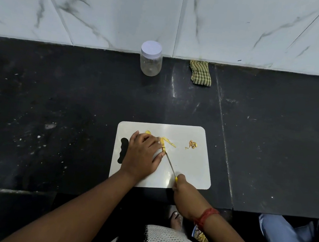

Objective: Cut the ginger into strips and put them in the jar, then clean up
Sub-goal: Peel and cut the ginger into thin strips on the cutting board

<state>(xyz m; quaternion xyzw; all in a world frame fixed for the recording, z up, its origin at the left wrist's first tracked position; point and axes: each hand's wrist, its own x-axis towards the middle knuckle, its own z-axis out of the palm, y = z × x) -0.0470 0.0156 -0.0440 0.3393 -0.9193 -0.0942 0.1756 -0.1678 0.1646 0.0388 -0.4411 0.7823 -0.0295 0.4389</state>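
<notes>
Gripping the yellow-handled knife (170,163), the right hand (180,183) works at the near edge of the white cutting board (189,166), blade angled toward the ginger (163,143). Just beyond, the left hand (142,154) lies over that ginger, its fingertips pinning it down beside the blade. A few yellow slices (171,142) lie next to it, and a small pile of trimmings (193,144) sits apart to the right. Farthest off, by the wall, the jar (151,58) stands lidded and looks empty, a checked cloth (200,73) near it. By my judgement, cutting is only partly done; filling the jar and cleaning are all left.
</notes>
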